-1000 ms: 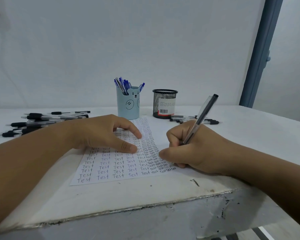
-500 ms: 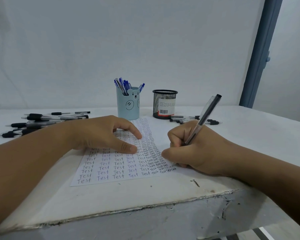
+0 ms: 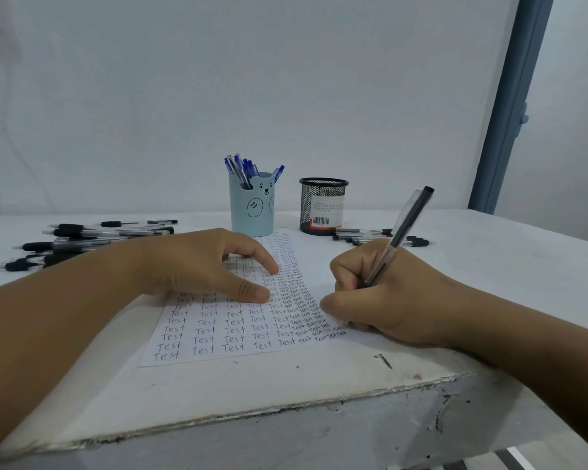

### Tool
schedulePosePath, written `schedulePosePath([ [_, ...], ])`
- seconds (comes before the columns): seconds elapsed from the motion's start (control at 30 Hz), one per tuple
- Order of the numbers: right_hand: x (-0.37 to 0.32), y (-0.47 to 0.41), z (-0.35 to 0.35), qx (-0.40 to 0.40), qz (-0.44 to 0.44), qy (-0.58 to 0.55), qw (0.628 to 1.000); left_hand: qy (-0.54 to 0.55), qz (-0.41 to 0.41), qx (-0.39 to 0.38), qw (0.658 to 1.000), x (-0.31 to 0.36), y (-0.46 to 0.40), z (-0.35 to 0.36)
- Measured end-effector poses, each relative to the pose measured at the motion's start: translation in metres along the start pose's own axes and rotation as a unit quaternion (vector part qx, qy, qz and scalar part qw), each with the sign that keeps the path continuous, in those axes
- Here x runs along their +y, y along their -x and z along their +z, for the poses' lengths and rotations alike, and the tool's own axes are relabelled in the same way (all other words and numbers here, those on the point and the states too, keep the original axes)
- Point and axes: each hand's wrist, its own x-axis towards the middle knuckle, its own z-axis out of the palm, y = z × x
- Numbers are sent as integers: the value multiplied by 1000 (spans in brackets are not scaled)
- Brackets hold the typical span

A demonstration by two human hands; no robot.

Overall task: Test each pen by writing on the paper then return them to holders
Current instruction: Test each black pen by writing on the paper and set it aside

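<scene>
A white paper (image 3: 218, 337) covered in rows of the word "Test" lies in the middle of the table. My left hand (image 3: 204, 266) rests on its upper part, thumb and fingertips pressing it flat. My right hand (image 3: 384, 293) grips a clear pen with a black cap (image 3: 401, 232), its tip hidden behind the fingers at the sheet's lower right edge. Behind the paper stand a light blue bear holder (image 3: 252, 208) with several blue pens in it and a black mesh holder (image 3: 323, 206) that shows no pens.
Several black pens (image 3: 82, 242) lie in a pile at the far left. A smaller group of black pens (image 3: 364, 236) lies right of the mesh holder. The table's chipped front edge (image 3: 286, 408) is close to me. A blue door frame (image 3: 510, 103) stands at right.
My right hand has slid slightly right along the paper's lower edge, and the pen leans further right. My left hand has stayed put.
</scene>
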Motion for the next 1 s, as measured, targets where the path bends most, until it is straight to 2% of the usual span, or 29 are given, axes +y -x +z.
schedulePosePath([
  [0.67,7,-4,-1,-3,-18,-5,1000,4,0,-1,1000,-1,0,0],
  [0.9,4,-5,0,53,24,-183,981,15,-2,2,1000,-3,-1,0],
  [1.0,6,-9,-1,74,-2,-158,985,20,5,4,1000,-2,0,0],
])
